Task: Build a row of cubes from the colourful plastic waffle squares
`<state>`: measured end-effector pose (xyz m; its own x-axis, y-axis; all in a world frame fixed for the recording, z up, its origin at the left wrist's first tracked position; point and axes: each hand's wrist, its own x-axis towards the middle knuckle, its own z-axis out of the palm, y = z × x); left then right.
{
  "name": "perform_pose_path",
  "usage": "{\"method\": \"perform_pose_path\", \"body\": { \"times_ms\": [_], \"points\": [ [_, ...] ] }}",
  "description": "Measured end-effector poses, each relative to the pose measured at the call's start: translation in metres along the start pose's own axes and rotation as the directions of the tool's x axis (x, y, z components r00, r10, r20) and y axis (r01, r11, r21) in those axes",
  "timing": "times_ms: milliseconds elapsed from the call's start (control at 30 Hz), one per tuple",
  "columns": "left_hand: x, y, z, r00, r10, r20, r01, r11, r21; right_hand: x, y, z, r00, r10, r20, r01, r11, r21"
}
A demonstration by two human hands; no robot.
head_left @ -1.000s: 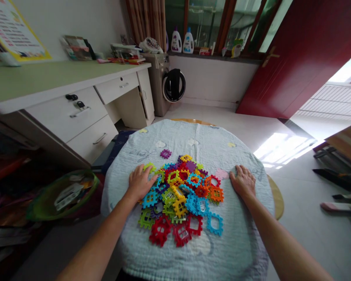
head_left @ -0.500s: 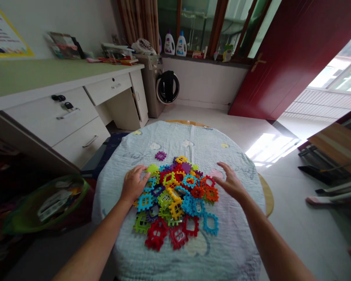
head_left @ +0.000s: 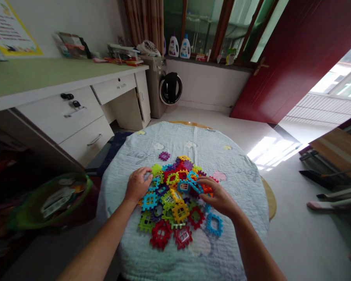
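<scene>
A heap of colourful toothed plastic building tiles point(head_left: 180, 212), many with window frames, lies on the round table. At its left edge rests my left hand point(head_left: 138, 185), fingers curved and thumb apart, beside a light-blue tile point(head_left: 150, 200) and holding nothing. My right hand point(head_left: 218, 196) reaches over the heap's right side, thumb and fingers around a tilted blue tile point(head_left: 195, 189). Orange tiles beneath that hand are partly hidden. One blue square frame point(head_left: 214, 224) lies at the lower right, and a purple tile point(head_left: 164, 156) sits apart at the back.
A pale patterned cloth point(head_left: 234, 168) covers the table. On the left stand a white desk point(head_left: 84, 142) with drawers and a green basket point(head_left: 84, 183) of odds and ends. A washing machine point(head_left: 156, 84) and a red door point(head_left: 260, 58) are beyond.
My right hand has moved left onto the heap and gripped a blue tile. Blue tiles there have shifted back and left, uncovering a red one. My left hand stays at the heap's edge.
</scene>
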<state>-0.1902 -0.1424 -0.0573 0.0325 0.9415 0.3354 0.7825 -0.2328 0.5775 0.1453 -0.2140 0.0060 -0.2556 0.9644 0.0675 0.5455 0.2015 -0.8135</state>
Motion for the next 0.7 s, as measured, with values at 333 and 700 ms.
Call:
{"method": "perform_pose_path", "body": {
  "times_ms": [333, 700],
  "points": [
    [-0.001, 0.003, -0.001, 1.000, 0.006, -0.013, -0.006, 1.000, -0.018, 0.045, -0.010, 0.019, 0.969, 0.149, -0.198, -0.094, 0.961, 0.261],
    [0.000, 0.002, -0.001, 1.000, 0.005, -0.021, -0.006, 0.999, -0.031, 0.118, -0.008, 0.016, 0.980, 0.086, -0.180, -0.124, 0.969, -0.213]
  ]
}}
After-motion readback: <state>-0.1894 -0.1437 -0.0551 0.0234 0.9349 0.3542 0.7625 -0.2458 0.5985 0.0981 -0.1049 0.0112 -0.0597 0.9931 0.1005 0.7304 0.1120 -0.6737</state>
